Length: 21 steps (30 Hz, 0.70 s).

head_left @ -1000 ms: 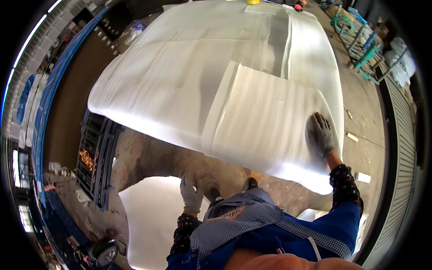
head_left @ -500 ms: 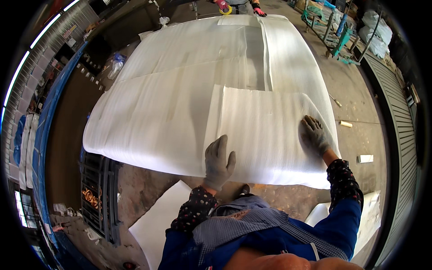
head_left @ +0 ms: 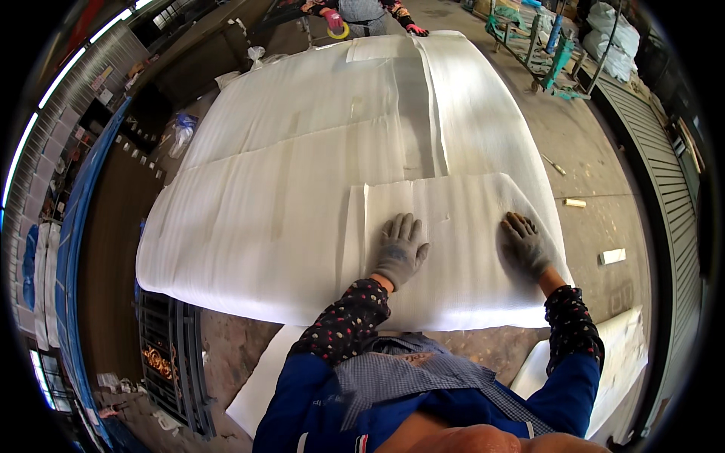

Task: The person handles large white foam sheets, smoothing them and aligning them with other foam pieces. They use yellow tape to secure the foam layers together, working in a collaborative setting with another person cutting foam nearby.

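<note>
White foam sheeting (head_left: 249, 204) covers a large, broad object that rises to about waist height before me. A smaller foam piece (head_left: 453, 204) lies over its near right part, with a fold along its left edge. My left hand (head_left: 399, 249), in a grey glove, rests flat on that piece with fingers spread. On the same piece, close to its right edge, lies my right hand (head_left: 526, 243), also gloved, palm down and fingers stretched. Neither hand grips anything. What the foam covers is hidden.
Across the far edge, a co-worker in red gloves holds a yellow tape roll (head_left: 338, 31). Dark metal railings (head_left: 172, 362) stand at the left. More foam (head_left: 627, 347) lies on the floor at right. A wheeled rack (head_left: 555, 64) stands far right.
My left hand has moved right and forward, from the small piece's left edge onto its surface. My right hand stays near the right edge. The view has tilted slightly upward.
</note>
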{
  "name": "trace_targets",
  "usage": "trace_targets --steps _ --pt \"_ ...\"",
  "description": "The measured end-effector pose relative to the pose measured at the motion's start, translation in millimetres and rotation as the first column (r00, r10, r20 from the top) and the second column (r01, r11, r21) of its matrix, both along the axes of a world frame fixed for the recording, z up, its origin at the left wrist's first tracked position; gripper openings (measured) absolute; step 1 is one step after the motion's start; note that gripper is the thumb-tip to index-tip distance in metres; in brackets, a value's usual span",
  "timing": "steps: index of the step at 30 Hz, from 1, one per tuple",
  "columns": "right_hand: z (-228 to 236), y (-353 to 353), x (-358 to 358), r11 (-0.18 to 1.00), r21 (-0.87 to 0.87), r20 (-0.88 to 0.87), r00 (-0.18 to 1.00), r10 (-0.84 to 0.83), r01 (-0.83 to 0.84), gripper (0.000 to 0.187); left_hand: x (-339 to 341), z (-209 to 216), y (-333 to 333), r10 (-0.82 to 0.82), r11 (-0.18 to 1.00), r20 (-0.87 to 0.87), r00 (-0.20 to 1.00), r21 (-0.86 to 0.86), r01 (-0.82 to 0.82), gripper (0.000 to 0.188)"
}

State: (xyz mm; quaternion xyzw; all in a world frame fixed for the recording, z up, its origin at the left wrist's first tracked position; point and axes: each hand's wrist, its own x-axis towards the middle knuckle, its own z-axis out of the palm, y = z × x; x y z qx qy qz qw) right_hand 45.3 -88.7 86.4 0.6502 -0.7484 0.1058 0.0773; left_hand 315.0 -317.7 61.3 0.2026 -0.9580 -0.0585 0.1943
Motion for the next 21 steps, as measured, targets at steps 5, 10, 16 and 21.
trace_targets --steps 5,10,16,21 --pt "-16.0 -5.7 -9.1 0.999 -0.042 -0.039 0.999 -0.021 0.02 0.055 1.7 -2.1 -4.9 -0.002 1.0 -0.053 0.999 0.03 0.004 0.055" --pt "-34.0 -10.4 3.9 0.971 -0.049 -0.069 0.969 -0.238 0.235 0.05 -3.4 -3.4 -5.8 -0.024 0.997 -0.096 0.995 0.076 0.032 0.055" --pt "-20.0 -24.1 23.5 0.954 0.048 -0.042 0.955 -0.293 0.295 0.049 4.6 -7.8 -7.2 0.021 0.993 -0.065 0.998 0.117 -0.013 0.055" --pt "-28.2 -21.1 14.1 0.945 0.087 -0.053 0.949 -0.312 0.315 0.05 5.0 -4.1 -7.9 0.004 0.989 -0.092 0.996 0.149 0.009 0.054"
